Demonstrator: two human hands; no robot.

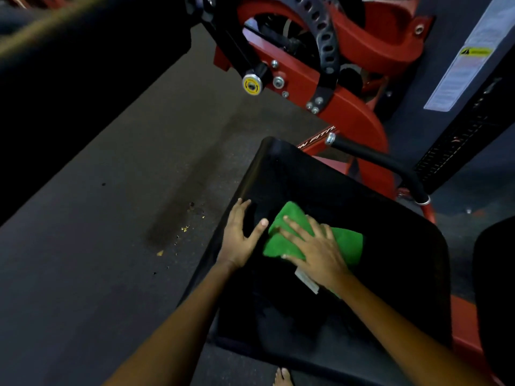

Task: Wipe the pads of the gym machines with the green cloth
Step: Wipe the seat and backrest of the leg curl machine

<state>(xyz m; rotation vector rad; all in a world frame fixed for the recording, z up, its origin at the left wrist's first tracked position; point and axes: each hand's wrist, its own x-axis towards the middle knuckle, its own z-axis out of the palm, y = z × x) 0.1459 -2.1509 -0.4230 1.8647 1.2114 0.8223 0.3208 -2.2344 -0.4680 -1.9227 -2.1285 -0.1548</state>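
Note:
A black seat pad (320, 185) of a red gym machine fills the lower right of the head view. The folded green cloth (348, 243) lies on the pad near its middle. My right hand (317, 249) presses flat on the cloth with fingers spread, covering its centre. My left hand (241, 235) rests open on the pad's left edge, just left of the cloth, thumb pointing toward it. A white tag (306, 281) sticks out from the cloth under my right wrist.
The red machine frame (354, 112) with a black perforated arm and a yellow knob (251, 85) stands behind the pad. A black handle bar (390, 165) curves at the pad's right. Grey rubber floor (111, 218) with crumbs lies left. A bare foot (282, 377) shows below.

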